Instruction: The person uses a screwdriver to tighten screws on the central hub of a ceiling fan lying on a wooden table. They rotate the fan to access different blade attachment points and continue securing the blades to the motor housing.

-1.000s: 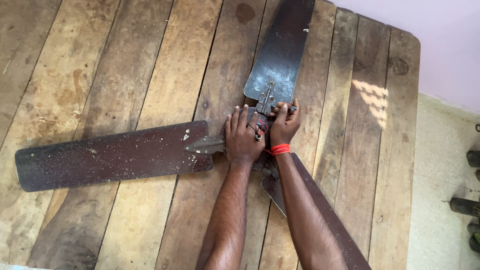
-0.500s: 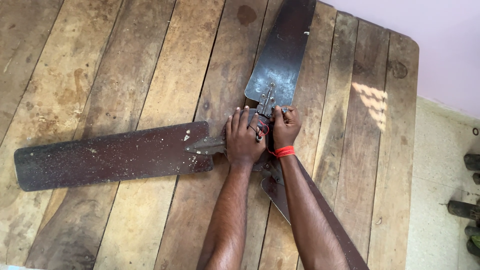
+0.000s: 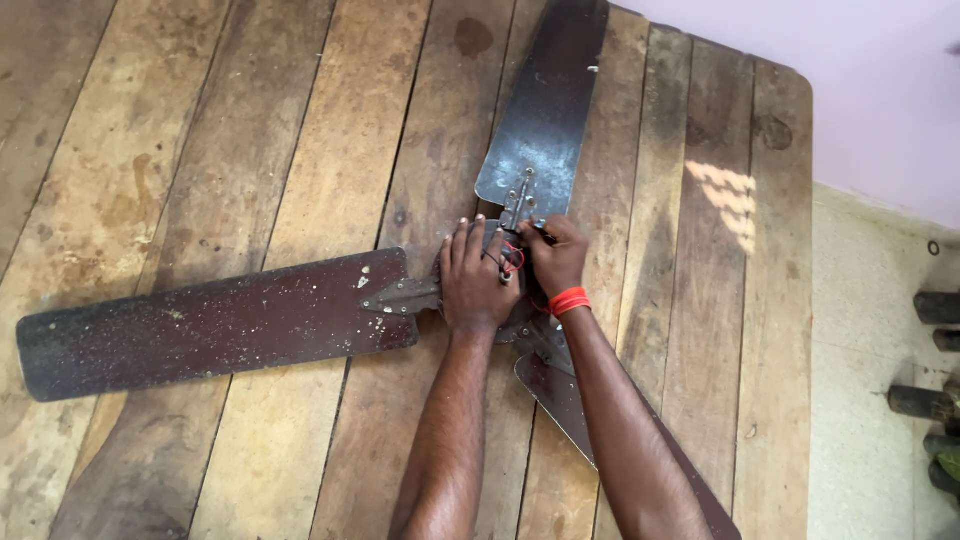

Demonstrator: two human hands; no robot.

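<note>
A dark brown ceiling fan lies flat on a wooden plank table (image 3: 250, 130). One dusty blade (image 3: 210, 325) points left, another blade (image 3: 545, 110) points away from me, and a third blade (image 3: 570, 410) runs under my right forearm. My left hand (image 3: 472, 280) lies palm down on the fan's central hub, covering most of it. My right hand (image 3: 555, 258), with a red band on its wrist, grips the hub's far right side where red and dark wires (image 3: 510, 262) show between my hands. The hub itself is almost fully hidden.
The table's right edge (image 3: 808, 300) drops to a pale floor (image 3: 860, 330). A pink wall (image 3: 850, 80) stands behind. Dark objects (image 3: 930, 400) lie on the floor at the far right.
Both hands stay on the hub. My right hand's fingers have shifted slightly at the hub's top; the fan has not moved.
</note>
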